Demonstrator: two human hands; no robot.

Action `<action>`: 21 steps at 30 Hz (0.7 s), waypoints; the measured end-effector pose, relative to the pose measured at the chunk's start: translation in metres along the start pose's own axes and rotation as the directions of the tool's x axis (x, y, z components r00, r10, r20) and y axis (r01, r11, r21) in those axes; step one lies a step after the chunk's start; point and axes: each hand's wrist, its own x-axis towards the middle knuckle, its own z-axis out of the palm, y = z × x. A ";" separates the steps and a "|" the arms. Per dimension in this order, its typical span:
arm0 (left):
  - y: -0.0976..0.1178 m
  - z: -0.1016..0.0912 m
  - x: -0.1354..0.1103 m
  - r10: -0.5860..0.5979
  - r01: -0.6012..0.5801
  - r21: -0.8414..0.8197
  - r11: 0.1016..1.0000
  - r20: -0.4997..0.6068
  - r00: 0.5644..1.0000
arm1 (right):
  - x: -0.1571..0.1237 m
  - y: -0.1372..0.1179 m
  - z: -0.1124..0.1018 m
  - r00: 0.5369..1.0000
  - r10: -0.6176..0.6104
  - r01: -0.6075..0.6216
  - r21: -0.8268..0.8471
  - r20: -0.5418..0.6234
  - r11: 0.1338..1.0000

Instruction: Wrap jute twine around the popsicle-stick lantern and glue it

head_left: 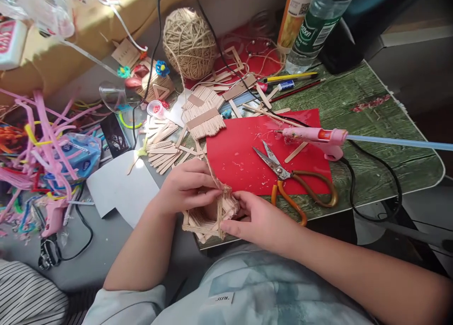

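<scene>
A small box built of wooden craft sticks sits at the near table edge, held between both hands. My left hand grips its upper left side, fingers curled and pinching a strand of jute twine against it. My right hand clasps the box's right side, thumb along the bottom. The twine runs up toward a big twine ball at the back.
Orange-handled scissors and a pink glue gun lie on red paper to the right. Loose craft sticks and stick panels lie behind the hands. Pink pipe cleaners are piled left; bottles stand behind.
</scene>
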 end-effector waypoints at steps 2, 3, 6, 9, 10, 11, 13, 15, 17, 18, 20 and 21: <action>0.002 0.000 -0.002 0.001 0.000 0.022 1.000 -0.016 1.000 | 0.001 0.001 0.007 1.000 -0.001 0.002 0.058 -0.018 0.998; 0.003 0.000 -0.002 0.013 -0.012 0.033 0.999 -0.033 0.999 | 0.001 0.001 0.009 1.000 -0.003 0.005 0.086 -0.026 0.996; 0.008 -0.002 -0.001 0.081 -0.069 0.103 0.992 -0.125 0.989 | 0.001 -0.004 0.010 0.995 -0.045 0.055 0.124 -0.085 0.991; 0.014 -0.005 0.000 0.150 -0.110 0.207 0.972 -0.191 0.970 | 0.002 -0.013 0.006 0.989 -0.119 0.129 0.115 -0.092 0.985; 0.015 -0.006 0.001 0.164 -0.117 0.232 0.966 -0.194 0.967 | 0.003 -0.017 0.004 0.985 -0.144 0.153 0.098 -0.094 0.983; 0.017 -0.008 0.001 0.175 -0.125 0.249 0.960 -0.191 0.966 | 0.003 -0.019 0.002 0.981 -0.167 0.175 0.076 -0.095 0.982; 0.020 -0.011 0.001 0.186 -0.132 0.268 0.955 -0.189 0.964 | 0.004 -0.025 -0.001 0.974 -0.204 0.208 0.033 -0.102 0.978; 0.023 -0.013 0.000 0.173 -0.112 0.276 0.955 -0.208 0.963 | 0.006 -0.029 -0.002 0.970 -0.222 0.224 0.015 -0.095 0.974; 0.028 -0.017 -0.002 0.128 -0.059 0.274 0.960 -0.239 0.963 | 0.007 -0.032 -0.002 0.975 -0.212 0.214 0.040 -0.062 0.976; 0.031 -0.019 -0.003 0.091 -0.023 0.265 0.964 -0.247 0.965 | 0.007 -0.033 0.000 0.980 -0.196 0.198 0.059 -0.039 0.978; 0.038 -0.024 -0.004 0.020 0.044 0.252 0.967 -0.246 0.969 | 0.010 -0.036 0.004 0.987 -0.157 0.156 0.092 0.010 0.984; 0.041 -0.027 -0.004 -0.013 0.072 0.245 0.967 -0.235 0.972 | 0.012 -0.037 0.007 0.989 -0.142 0.138 0.104 0.030 0.985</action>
